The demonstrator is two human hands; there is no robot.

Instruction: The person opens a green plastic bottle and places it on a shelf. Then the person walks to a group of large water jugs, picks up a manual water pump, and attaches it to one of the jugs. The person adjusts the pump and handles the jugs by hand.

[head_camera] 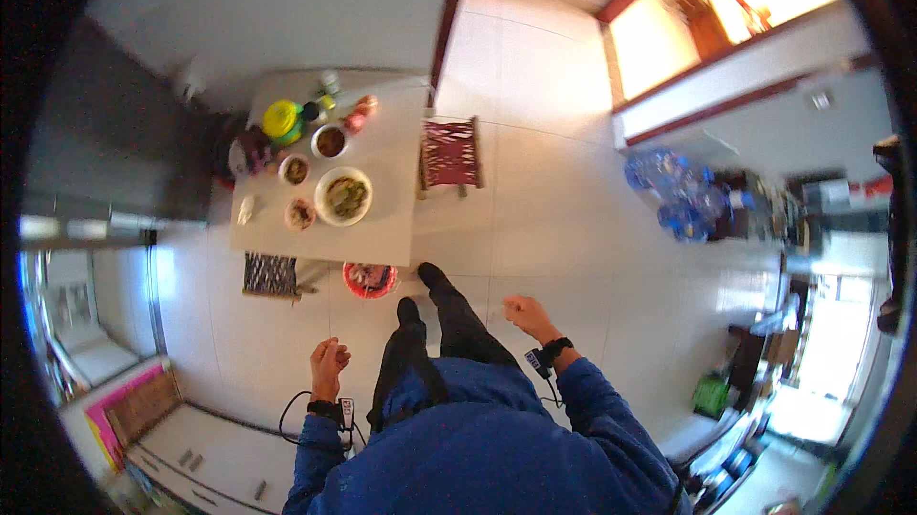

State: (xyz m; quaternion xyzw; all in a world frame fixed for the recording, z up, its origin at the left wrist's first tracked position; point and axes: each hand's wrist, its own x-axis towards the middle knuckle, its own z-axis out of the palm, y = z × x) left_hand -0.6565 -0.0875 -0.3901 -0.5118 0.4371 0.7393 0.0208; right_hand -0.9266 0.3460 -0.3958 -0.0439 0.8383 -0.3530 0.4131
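My left hand (329,366) hangs beside my body over the tiled floor, its fingers bent and a little apart, with nothing seen in it. On the other side my right hand (526,316) is out over the floor, curled into a loose fist with no object visible in it. Before me stands a light-coloured table (387,228). It bears a large bowl of greenish food (344,197), a bowl of dark food (330,142) and two smaller bowls, one (294,169) behind the other (299,215). A yellow-green container (283,119) is at the back.
A red basin (370,279) with litter-like contents sits at the table's near edge. Woven folding stools, one red (451,153) and one dark (271,276), flank the table. Clear blue-tinted plastic bottles (677,192) cluster to the right. A low white cabinet (215,443) is at lower left.
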